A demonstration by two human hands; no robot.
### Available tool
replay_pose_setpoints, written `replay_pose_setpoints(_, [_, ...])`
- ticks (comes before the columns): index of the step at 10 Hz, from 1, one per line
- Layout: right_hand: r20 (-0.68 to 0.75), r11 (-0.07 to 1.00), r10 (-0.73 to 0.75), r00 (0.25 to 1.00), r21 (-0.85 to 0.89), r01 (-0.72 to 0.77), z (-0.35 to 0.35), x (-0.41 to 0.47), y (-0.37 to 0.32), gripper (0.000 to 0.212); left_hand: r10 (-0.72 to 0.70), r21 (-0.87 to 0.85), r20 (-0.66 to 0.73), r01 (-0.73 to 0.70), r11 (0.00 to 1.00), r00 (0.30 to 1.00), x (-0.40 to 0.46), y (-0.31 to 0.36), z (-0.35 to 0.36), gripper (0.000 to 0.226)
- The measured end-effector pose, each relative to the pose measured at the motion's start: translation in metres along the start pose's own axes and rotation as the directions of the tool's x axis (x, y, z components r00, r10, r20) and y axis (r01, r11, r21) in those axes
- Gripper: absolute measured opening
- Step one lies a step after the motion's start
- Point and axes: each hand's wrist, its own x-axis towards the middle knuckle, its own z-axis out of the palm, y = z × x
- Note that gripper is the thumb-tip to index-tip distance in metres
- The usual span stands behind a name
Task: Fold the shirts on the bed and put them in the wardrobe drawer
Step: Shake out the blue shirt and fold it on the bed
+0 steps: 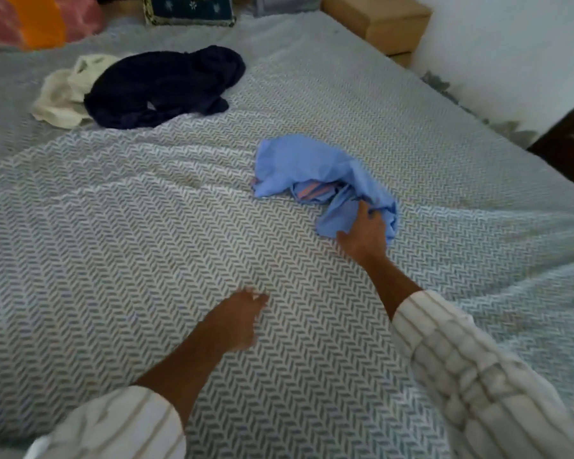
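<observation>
Shirts are what you're after, and three lie crumpled on the bed: a light blue shirt near the middle right, and farther off toward the head of the bed a dark navy shirt lying partly over a cream shirt. No wardrobe drawer shows in the head view, so nothing has been put away yet as far as can be judged. Your right hand is reaching forward with the arm stretched out, and its grip is closed on the near edge of the blue shirt, thumb on top and fingers curled into the bunched cloth. Your left hand hovers low over the bedspread nearer to you, well apart from the shirt, fingers loosely curled and holding nothing. The blue cloth looks thin, light and limp; it will likely sag and slide rather than keep a shape, so one bunched handful won't spread it. You'd probably do better to find the collar or the two shoulder seams and take one in each hand, then shake it flat on the bed. The patterned bedspread is rumpled into ridges, which may catch the cloth as you drag it. Both your sleeves are pale and striped, pushed back above the wrists.
</observation>
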Motion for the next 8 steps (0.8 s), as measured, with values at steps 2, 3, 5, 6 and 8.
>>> replay_pose_setpoints(2, [-0.069, 0.980, 0.115, 0.991, 0.174, -0.102, 0.028, 0.004, 0.009, 0.042, -0.039, 0.066, 0.044, 0.036, 0.997, 0.998, 0.009, -0.002, 0.007, 0.093])
replay_pose_setpoints(3, [-0.096, 0.966, 0.087, 0.992, 0.253, -0.060, 0.038, 0.006, 0.012, 0.033, -0.043, -0.001, 0.075, 0.044, 0.999, 0.996, 0.010, -0.006, 0.006, 0.091])
replay_pose_setpoints(5, [0.116, 0.881, -0.191, 0.975, 0.459, 0.118, 0.057, -0.069, -0.051, 0.042, -0.134, -0.567, -0.087, 0.062, 0.821, 0.987, -0.003, -0.025, 0.006, 0.088])
replay_pose_setpoints(6, [0.317, 0.789, -0.332, 0.888, 0.609, 0.078, 0.073, -0.124, -0.109, 0.029, -0.214, -0.772, -0.214, -0.031, 0.635, 0.953, -0.033, -0.035, -0.004, 0.095])
replay_pose_setpoints(8, [0.402, 0.608, -0.642, 0.652, 0.785, 0.115, 0.049, -0.173, -0.209, 0.014, -0.545, -0.847, -0.459, -0.161, 0.506, 0.702, -0.110, -0.092, -0.043, 0.011])
